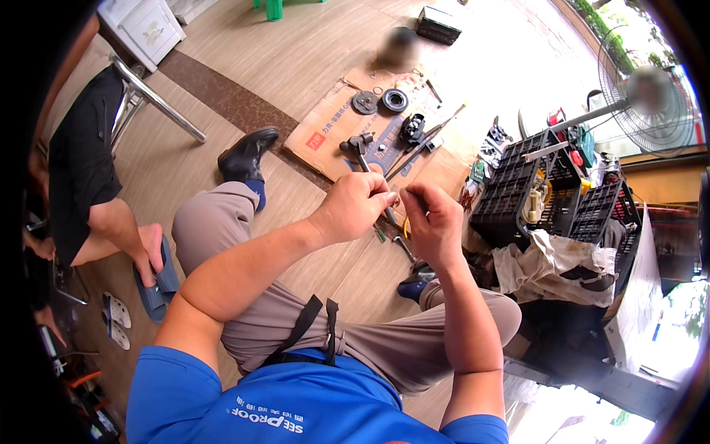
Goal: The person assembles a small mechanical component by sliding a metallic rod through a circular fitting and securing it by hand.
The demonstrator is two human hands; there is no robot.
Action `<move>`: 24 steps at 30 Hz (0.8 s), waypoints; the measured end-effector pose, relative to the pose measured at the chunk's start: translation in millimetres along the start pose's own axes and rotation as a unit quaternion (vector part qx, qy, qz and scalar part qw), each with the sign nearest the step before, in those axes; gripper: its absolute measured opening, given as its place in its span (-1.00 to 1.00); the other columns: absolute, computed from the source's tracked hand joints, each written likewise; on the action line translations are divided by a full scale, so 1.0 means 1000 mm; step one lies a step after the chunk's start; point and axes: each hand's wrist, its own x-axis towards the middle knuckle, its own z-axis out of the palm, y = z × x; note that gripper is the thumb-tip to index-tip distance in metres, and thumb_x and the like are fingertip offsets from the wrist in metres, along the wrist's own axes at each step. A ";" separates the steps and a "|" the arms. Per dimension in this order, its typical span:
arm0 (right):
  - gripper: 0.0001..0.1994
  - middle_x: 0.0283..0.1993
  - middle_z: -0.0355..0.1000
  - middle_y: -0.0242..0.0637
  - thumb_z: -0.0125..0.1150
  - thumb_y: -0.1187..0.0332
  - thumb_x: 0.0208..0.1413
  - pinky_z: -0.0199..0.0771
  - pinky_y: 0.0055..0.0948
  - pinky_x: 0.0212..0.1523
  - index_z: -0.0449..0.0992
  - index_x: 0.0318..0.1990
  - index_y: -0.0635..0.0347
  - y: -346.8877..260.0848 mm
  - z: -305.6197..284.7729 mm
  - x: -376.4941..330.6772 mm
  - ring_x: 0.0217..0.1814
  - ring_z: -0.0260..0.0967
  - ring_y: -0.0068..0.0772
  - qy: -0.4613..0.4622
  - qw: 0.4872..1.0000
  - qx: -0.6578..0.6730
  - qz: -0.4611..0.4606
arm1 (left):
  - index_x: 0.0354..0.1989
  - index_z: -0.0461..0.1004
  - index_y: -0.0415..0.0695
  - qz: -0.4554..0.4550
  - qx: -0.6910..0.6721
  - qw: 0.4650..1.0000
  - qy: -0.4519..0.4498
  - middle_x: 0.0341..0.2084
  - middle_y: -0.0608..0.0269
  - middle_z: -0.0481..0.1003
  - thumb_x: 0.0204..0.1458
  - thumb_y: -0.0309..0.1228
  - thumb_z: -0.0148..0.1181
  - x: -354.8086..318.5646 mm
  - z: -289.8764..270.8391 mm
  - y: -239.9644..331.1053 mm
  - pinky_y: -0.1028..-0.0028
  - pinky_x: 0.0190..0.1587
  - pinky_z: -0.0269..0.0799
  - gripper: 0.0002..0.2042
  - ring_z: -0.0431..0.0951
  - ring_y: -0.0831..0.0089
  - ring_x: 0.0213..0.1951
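My left hand (351,207) and my right hand (436,222) are raised in front of me, thumbs and fingertips pinched close together. Between the fingertips is something small (395,200), too tiny to make out. Just past my left hand is a hammer-like tool (357,143) with a dark metal head; its shaft runs behind my fingers, and I cannot tell whether they touch it. Beyond the hands, a flattened cardboard sheet (314,142) carries a black ring-shaped part (395,100), a grey disc (364,102), a black mechanical part (412,129) and long thin rods.
Black plastic crates (510,181) stand at the right, with a dirty cloth (555,263) over the nearer one. A standing fan (647,92) is beyond. At the left a person's bare foot (150,248) rests by a blue slipper (168,274). A dark box (438,25) stands at the back.
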 end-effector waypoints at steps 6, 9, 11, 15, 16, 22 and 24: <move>-0.95 -0.44 0.47 -0.16 0.23 0.49 0.10 0.42 -0.40 -0.38 0.51 -0.30 0.25 0.008 0.000 0.003 -0.44 0.45 -0.28 -0.010 1.000 -0.002 -0.024 | -0.39 0.49 -0.31 -0.014 -0.064 0.997 -0.047 -0.51 0.35 0.50 0.16 -0.51 0.12 0.001 0.003 -0.010 0.58 -0.36 0.38 -0.87 0.42 0.66 -0.44; -0.95 -0.50 0.44 -0.21 0.22 0.49 0.13 0.39 -0.46 -0.41 0.51 -0.30 0.26 0.008 0.002 0.002 -0.49 0.38 -0.43 -0.009 0.999 0.032 0.025 | -0.39 0.49 -0.29 -0.022 -0.104 0.992 -0.074 -0.48 0.36 0.50 0.17 -0.51 0.11 0.003 0.001 -0.011 0.61 -0.33 0.37 -0.87 0.43 0.67 -0.41; -0.95 -0.52 0.42 -0.25 0.22 0.48 0.14 0.37 -0.49 -0.42 0.51 -0.30 0.27 0.012 0.004 0.001 -0.49 0.34 -0.50 0.000 0.998 0.055 0.037 | -0.39 0.50 -0.28 -0.015 -0.119 0.990 -0.071 -0.49 0.37 0.50 0.17 -0.50 0.12 0.003 0.001 -0.009 0.61 -0.32 0.37 -0.87 0.42 0.68 -0.41; -0.94 -0.55 0.38 -0.34 0.21 0.47 0.16 0.32 -0.55 -0.43 0.51 -0.30 0.28 0.016 0.008 0.001 -0.49 0.26 -0.63 0.011 0.995 0.085 0.046 | -0.37 0.50 -0.25 -0.017 -0.122 0.991 -0.061 -0.49 0.40 0.48 0.18 -0.48 0.12 0.003 -0.002 -0.012 0.62 -0.34 0.35 -0.88 0.40 0.70 -0.42; -0.94 -0.55 0.38 -0.34 0.21 0.47 0.16 0.32 -0.55 -0.43 0.51 -0.30 0.28 0.017 0.009 0.001 -0.49 0.26 -0.63 0.012 0.995 0.086 0.047 | -0.37 0.50 -0.25 -0.017 -0.121 0.991 -0.061 -0.49 0.40 0.48 0.18 -0.48 0.12 0.003 -0.003 -0.011 0.62 -0.34 0.35 -0.88 0.40 0.70 -0.42; -0.94 -0.56 0.37 -0.34 0.21 0.48 0.16 0.31 -0.54 -0.44 0.50 -0.29 0.29 0.021 0.018 -0.003 -0.50 0.24 -0.62 0.003 0.989 0.131 0.062 | -0.37 0.50 -0.23 -0.039 -0.114 0.992 -0.038 -0.49 0.40 0.49 0.19 -0.47 0.11 0.006 -0.008 -0.006 0.62 -0.37 0.33 -0.88 0.39 0.70 -0.44; -0.93 -0.55 0.38 -0.30 0.20 0.48 0.17 0.33 -0.53 -0.43 0.50 -0.27 0.29 0.015 0.019 -0.007 -0.51 0.26 -0.59 -0.054 0.987 0.120 0.093 | -0.37 0.50 -0.23 -0.051 -0.146 0.988 -0.013 -0.49 0.39 0.49 0.20 -0.47 0.09 0.008 -0.010 -0.009 0.61 -0.37 0.33 -0.87 0.39 0.70 -0.45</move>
